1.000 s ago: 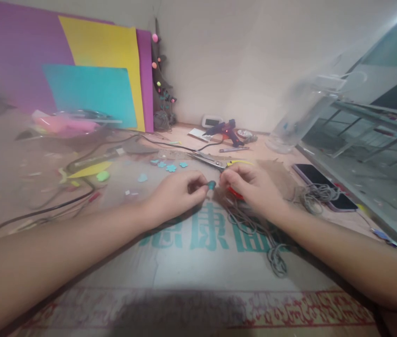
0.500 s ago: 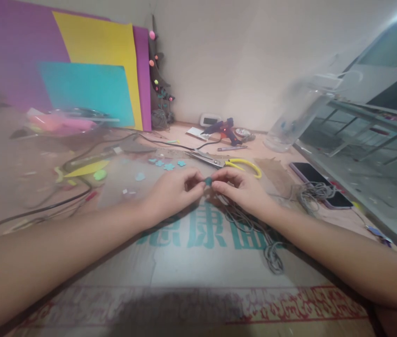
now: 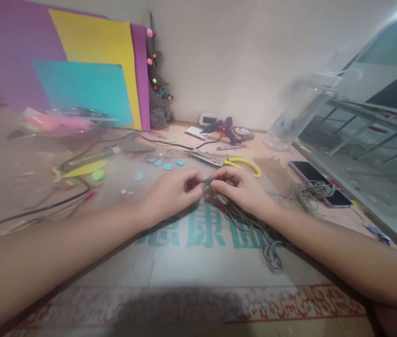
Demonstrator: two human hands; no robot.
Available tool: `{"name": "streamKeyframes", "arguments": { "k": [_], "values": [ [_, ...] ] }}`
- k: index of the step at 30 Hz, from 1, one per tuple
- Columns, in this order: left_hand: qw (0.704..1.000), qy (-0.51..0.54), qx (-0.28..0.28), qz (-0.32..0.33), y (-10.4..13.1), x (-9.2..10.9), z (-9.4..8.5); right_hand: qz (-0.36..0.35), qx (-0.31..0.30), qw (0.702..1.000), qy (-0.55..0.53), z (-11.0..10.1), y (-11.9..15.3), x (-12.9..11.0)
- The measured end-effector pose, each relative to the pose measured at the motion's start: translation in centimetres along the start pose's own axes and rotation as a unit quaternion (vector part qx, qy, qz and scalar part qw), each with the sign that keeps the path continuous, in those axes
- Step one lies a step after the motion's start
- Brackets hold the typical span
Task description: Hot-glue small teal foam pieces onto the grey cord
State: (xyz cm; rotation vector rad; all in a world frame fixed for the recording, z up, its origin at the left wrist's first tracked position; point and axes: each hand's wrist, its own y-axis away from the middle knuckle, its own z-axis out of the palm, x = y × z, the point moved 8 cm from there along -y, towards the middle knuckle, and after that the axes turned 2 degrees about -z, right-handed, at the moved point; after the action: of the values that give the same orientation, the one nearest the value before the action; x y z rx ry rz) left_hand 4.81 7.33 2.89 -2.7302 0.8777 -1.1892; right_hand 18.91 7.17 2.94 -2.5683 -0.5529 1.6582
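Between the fingertips of both hands is a small teal piece [image 3: 207, 181], mostly covered, perhaps one of the foam cut-outs. My left hand [image 3: 177, 189] pinches its left side with thumb and forefinger. From the other side my right hand [image 3: 238, 187] pinches it too. Grey cord [image 3: 243, 220] trails loosely beneath my right hand and over the printed sheet [image 3: 173, 267]. Just beyond the hands lie scissors with yellow handles [image 3: 243, 164]. Several blue flower cut-outs [image 3: 167, 166] rest on the sheet behind my left hand.
A glue gun [image 3: 224, 128] with a lit red light stands at the back, its black cable crossing leftward. On the right are a phone [image 3: 306, 174], tangled cord [image 3: 313, 191] and a clear plastic jug [image 3: 285, 124]. Coloured foam sheets [image 3: 86, 89] lean at the back left.
Both hands keep their pinch on the teal piece, which looks slightly turned or squeezed between the fingertips. The view has shifted a little; the surrounding things stay put.
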Motion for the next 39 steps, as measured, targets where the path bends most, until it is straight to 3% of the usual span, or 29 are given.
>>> {"name": "streamKeyframes", "arguments": {
  "k": [5,12,20,28,39],
  "values": [
    [1.0,0.0,-0.009,0.007,0.1,0.2,0.1,-0.009,0.006,1.0,0.024,-0.1,0.1,-0.2],
    [0.995,0.092,-0.004,-0.026,0.1,-0.3,-0.1,-0.024,0.045,0.998,0.035,-0.8,0.2,-0.3],
    [0.998,0.057,-0.02,-0.011,0.1,-0.1,0.3,-0.024,0.043,0.998,0.027,-0.7,0.2,-0.4],
    [0.998,0.055,0.006,-0.016,0.2,-0.1,-0.2,-0.036,0.061,0.997,0.036,-1.1,0.3,-0.1],
    [0.999,0.049,0.007,-0.009,0.0,-0.1,0.2,-0.009,0.033,0.998,-0.044,-0.2,0.5,-0.3]
  ]
}}
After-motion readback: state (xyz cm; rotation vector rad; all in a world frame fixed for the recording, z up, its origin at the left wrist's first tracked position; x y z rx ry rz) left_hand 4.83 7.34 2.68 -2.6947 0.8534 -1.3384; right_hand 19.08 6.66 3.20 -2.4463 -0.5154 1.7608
